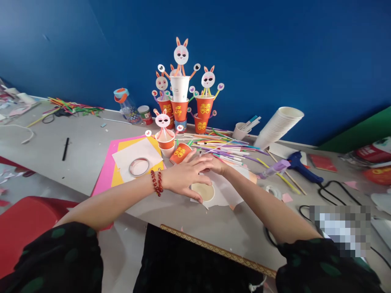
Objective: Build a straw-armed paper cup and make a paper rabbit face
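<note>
On my feed, my left hand (pixel 183 176) arches over a white-rimmed round piece (pixel 205 192), overlapping my right hand (pixel 216 164). I cannot tell whether either grips anything.

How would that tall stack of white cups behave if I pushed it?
The cup stack would likely tip easily, being tall on a narrow base. It's probably light for its size, as it looks like paper. Being nested, it might slide apart.

Pipe cleaners (pixel 91 110) on grey table (pixel 84 156)
</note>
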A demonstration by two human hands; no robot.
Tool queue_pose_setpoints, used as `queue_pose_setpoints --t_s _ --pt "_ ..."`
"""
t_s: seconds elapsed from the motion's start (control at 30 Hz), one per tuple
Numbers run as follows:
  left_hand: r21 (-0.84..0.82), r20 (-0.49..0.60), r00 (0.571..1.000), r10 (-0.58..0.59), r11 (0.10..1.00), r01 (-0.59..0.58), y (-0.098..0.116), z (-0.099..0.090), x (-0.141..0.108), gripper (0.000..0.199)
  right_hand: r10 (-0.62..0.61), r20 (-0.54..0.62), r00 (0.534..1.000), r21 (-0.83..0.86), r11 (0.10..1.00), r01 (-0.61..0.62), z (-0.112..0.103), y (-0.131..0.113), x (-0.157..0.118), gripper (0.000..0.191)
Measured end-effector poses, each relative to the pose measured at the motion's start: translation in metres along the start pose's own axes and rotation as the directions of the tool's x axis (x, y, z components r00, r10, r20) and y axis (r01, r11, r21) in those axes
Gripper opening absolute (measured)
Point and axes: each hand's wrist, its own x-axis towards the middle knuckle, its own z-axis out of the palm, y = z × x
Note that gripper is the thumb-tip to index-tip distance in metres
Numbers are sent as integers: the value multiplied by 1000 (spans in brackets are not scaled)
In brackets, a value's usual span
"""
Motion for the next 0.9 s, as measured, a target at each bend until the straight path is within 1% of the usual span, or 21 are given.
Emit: queue_pose_setpoints --t_s 0.07,0.13,0.2,0.3,0.4,0.5,0.6,0.7,0.9 --pt "-8 -1 1000 11 1000 -11 -1 0 0 52 61 11 998 89 994 -62 1 -2 -8 24" --pt "-11 -2 1000 19 1000 -19 -1 -1 -1 51 133 -21 991 175 976 -127 3 -7 -16 38" --pt "-14 10 1000 15 1000 -15 0 -2 -1 50 186 -56 981 256 952 -166 5 -13 -23 43" --pt "-9 30 1000 -3 1000 3 1 -4 -1 50 249 -97 964 352 914 -201 5 -24 -32 39" --pt "-10 31 1000 -3 1000 4 1 -4 -1 50 299 -131 945 415 882 -222 3 -31 -39 34" --pt "-20 36 999 -14 1000 14 1 -4 0 50 336 -165 927 455 860 -230 1 -38 -47 30" --pt "-13 56 998 -30 999 30 2 -5 0 50 347 -188 919 473 852 -225 1 -43 -56 27" --pt "-18 74 997 -33 999 35 2 -6 1 49 340 -218 915 466 860 -209 2 -49 -65 26" --pt "8 96 995 -29 1000 28 2 -6 1 48 316 -299 900 421 890 -173 8 -61 -81 32"
